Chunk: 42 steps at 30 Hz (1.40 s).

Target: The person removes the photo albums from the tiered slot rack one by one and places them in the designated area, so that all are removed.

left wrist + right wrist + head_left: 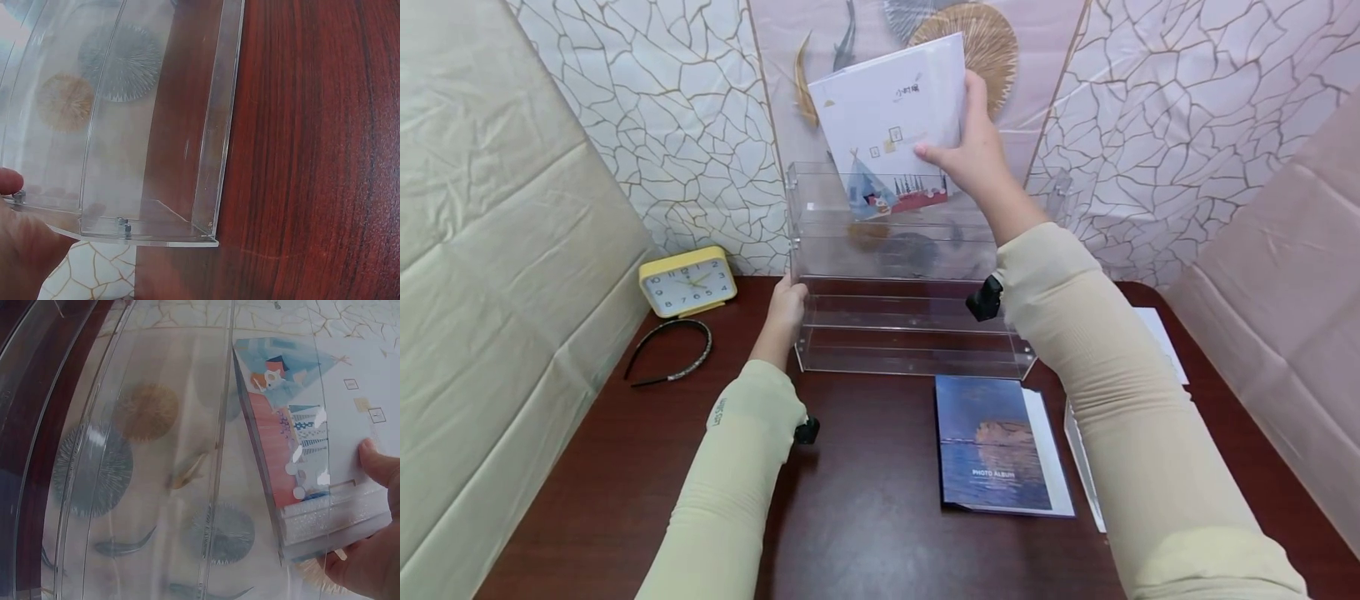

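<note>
My right hand [973, 150] grips a white photo album [880, 108] by its right edge, thumb on the front cover. A blue tent and small drawings decorate that cover. The album tilts, its lower part behind the top front panel of a clear acrylic tiered rack [910, 267]. In the right wrist view the album's page edges show beside the fingers [350, 569]. My left hand [786, 308] holds the rack's left side panel, its thumb on the near side. The left wrist view shows that hand [28, 250] at the panel's edge, partly out of frame.
A blue photo album [992, 442] lies on the dark red table [850, 500] before the rack. White items [1161, 342] lie partly behind my right sleeve. A yellow clock [688, 282] and a headband [677, 354] are at left. Patterned cloth [692, 125] hangs close behind the rack.
</note>
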Available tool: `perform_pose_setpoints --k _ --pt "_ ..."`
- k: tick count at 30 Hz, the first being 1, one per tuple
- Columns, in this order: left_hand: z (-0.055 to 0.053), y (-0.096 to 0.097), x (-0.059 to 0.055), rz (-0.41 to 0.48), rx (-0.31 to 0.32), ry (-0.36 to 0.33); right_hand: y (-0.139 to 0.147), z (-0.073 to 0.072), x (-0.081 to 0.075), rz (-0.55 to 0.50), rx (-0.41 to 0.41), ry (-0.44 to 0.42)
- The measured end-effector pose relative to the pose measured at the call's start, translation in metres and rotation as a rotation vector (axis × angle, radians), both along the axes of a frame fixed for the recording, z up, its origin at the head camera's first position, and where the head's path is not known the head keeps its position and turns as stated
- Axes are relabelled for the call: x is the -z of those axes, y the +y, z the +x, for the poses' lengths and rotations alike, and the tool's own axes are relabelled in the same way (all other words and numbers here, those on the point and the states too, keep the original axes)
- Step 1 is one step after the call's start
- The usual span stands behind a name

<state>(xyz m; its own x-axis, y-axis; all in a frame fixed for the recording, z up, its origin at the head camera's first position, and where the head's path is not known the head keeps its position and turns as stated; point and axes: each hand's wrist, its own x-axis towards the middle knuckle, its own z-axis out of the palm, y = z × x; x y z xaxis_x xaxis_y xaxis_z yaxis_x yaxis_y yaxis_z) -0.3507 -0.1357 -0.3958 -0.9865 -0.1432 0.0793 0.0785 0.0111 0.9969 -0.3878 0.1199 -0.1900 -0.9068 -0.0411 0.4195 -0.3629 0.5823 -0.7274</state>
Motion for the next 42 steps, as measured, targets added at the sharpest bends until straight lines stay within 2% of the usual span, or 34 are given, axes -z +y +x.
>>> perform_pose_setpoints --k 8,17,22,27,32,39,42 --pt "0.001 0.000 0.000 -0.016 -0.017 0.012 -0.006 -0.007 0.002 -0.110 -0.052 0.083" --pt "-0.002 -0.002 -0.001 -0.087 -0.022 0.001 -0.002 -0.008 -0.005 -0.124 -0.065 0.099" --pt "-0.002 -0.003 0.000 -0.081 -0.023 -0.002 -0.003 -0.007 -0.010 -0.120 -0.077 0.131" --pt "-0.002 -0.002 0.000 -0.057 -0.017 0.000 -0.001 -0.007 -0.016 -0.178 -0.093 0.152" --pt "-0.002 0.000 -0.001 -0.063 -0.018 0.003 0.006 -0.003 -0.028 -0.182 -0.042 0.147" --pt "-0.001 -0.001 0.001 -0.050 -0.026 0.010 0.015 0.007 -0.038 -0.126 0.039 0.109" --pt "-0.001 -0.002 0.003 -0.037 -0.019 0.020 0.017 0.016 -0.040 -0.166 0.040 0.125"
